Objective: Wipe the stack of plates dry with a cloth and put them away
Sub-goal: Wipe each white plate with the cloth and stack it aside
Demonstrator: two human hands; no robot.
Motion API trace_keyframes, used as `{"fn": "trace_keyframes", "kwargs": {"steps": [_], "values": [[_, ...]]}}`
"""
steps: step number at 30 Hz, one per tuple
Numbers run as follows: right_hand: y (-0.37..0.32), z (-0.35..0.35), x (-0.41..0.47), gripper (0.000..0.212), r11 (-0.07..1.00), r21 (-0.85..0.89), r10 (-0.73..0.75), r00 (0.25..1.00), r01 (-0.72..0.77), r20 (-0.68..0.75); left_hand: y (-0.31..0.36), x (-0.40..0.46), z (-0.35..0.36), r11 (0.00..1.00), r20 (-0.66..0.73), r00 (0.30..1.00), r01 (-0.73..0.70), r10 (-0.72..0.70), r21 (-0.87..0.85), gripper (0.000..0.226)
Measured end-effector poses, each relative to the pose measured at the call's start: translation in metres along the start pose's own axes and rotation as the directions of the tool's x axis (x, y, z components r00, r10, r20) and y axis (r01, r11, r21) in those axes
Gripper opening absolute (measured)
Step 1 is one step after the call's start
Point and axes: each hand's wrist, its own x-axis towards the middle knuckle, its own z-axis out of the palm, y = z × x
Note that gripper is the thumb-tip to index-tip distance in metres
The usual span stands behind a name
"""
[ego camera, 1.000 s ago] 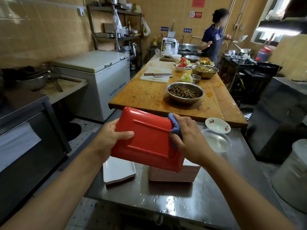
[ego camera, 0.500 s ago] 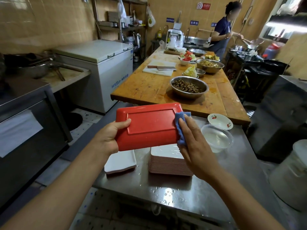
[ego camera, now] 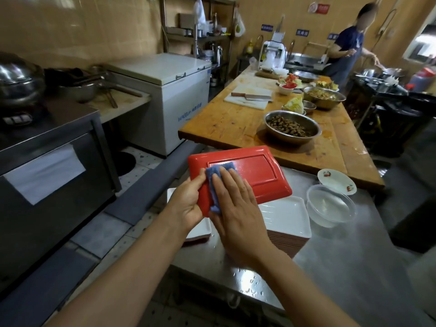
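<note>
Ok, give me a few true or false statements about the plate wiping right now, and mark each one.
1. The right hand presses a blue cloth flat on the red plate. True.
2. The left hand rests empty on the steel table. False: it grips the red plate's near-left edge.
3. The stack of plates lies below the red plate. True.
4. The clear plastic bowl sits left of the stack. False: it sits to the right.
</note>
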Motion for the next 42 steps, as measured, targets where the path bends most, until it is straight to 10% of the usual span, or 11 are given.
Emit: {"fn": "trace_keyframes", "kwargs": {"steps": [14,21,29,34,42], "values": [[0.040,0.014,0.033,0.062,0.970,0.200,0.146,0.989,-0.141,-0.011,0.032,-0.006,-0.073,1.000,-0.122,0.992,-0.019,0.017,-0.017,0.035],[0.031,0.030,0.033,0.036,0.674,0.685,0.342,0.939,-0.276,0.042,0.044,-0.012,-0.108,0.999,-0.176,0.984,-0.013,0.007,-0.036,0.021],[0.037,0.039,0.033,0.023,0.508,0.724,0.503,0.843,-0.466,0.191,0.048,-0.005,-0.123,0.950,-0.146,0.955,-0.224,0.258,0.216,0.014],[0.042,0.038,0.032,0.020,0.465,0.717,0.533,0.811,-0.519,0.241,0.012,0.029,-0.117,0.259,0.089,0.843,-0.261,0.530,0.930,0.018],[0.052,0.044,0.016,0.015,0.465,0.702,0.567,0.790,-0.539,0.232,-0.050,0.058,-0.128,-0.469,0.430,0.863,-0.274,0.266,0.840,0.021]]}}
